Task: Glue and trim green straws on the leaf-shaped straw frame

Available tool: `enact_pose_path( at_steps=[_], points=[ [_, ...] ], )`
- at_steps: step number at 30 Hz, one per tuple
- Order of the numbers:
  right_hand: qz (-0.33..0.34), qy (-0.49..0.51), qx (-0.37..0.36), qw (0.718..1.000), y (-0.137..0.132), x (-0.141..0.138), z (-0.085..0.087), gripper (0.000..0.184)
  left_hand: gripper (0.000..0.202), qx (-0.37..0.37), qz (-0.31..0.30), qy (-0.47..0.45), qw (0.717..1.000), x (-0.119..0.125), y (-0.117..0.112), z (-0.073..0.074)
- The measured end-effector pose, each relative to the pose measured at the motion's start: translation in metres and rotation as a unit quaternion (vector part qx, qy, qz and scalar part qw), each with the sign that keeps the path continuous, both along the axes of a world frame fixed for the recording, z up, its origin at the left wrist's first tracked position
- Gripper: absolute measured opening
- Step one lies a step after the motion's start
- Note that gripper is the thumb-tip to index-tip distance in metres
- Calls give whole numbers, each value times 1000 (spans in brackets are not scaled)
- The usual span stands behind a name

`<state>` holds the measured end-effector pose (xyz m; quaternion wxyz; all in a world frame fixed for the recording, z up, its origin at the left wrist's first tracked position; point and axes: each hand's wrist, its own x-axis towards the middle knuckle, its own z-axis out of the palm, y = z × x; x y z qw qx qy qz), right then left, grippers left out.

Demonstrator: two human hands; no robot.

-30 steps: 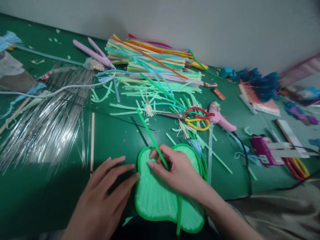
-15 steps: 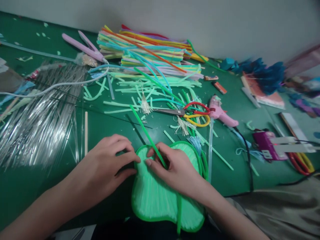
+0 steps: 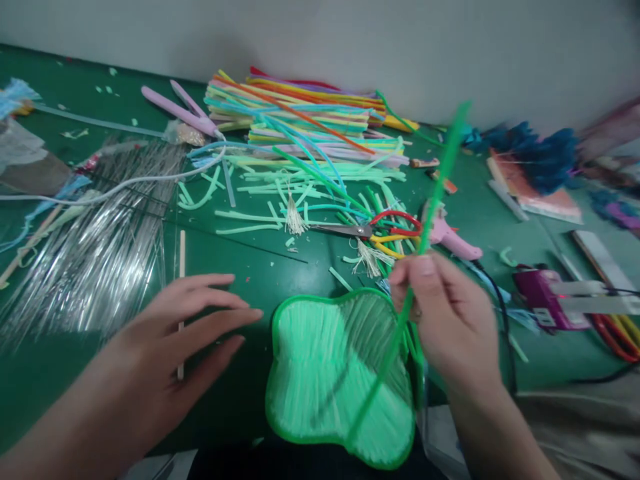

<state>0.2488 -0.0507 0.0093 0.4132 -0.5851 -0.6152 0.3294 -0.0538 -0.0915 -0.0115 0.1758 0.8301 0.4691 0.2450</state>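
My right hand [image 3: 445,313] pinches a long green pipe cleaner [image 3: 443,183], tilted upright, its lower end running down over a light green lobed panel [image 3: 310,347]. That panel is edged with darker green and lies at the table's near edge; the right hand's shadow falls across it. My left hand [image 3: 200,327] hovers left of the panel, apart from it, fingers spread and holding nothing. Under the left hand lies a thin wooden stick [image 3: 182,253]. Beyond the panel are scissors [image 3: 367,231] with red and yellow handles, partly covering green pipe cleaner pieces.
A pile of coloured pipe cleaners [image 3: 300,113] lies at the back by the wall. Silver strands [image 3: 105,247] and a pale cable [image 3: 150,179] spread at left. A pink glue gun [image 3: 455,237], a purple box [image 3: 543,300] and dark blue petals [image 3: 553,157] are at right.
My right hand has lifted off the panel and moved right, swinging the green pipe cleaner up. My left hand has drawn away from the panel's left edge, its fingers spreading.
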Motion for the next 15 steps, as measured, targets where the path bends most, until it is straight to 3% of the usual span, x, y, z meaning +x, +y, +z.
enact_pose_path(
  at_steps=[2,3,9,15],
  points=[
    [-6,49,37,998,4,10,0,29,30,35,89,-8,995,-7,-16,0],
    [3,73,57,996,6,13,-2,27,30,39,102,-5,994,-8,-24,-2],
    [106,109,159,975,16,3,-16,22,35,76,31,11,997,20,-57,-22],
    [133,91,161,974,18,-10,-21,23,45,93,9,49,994,31,-66,-32]
  ],
)
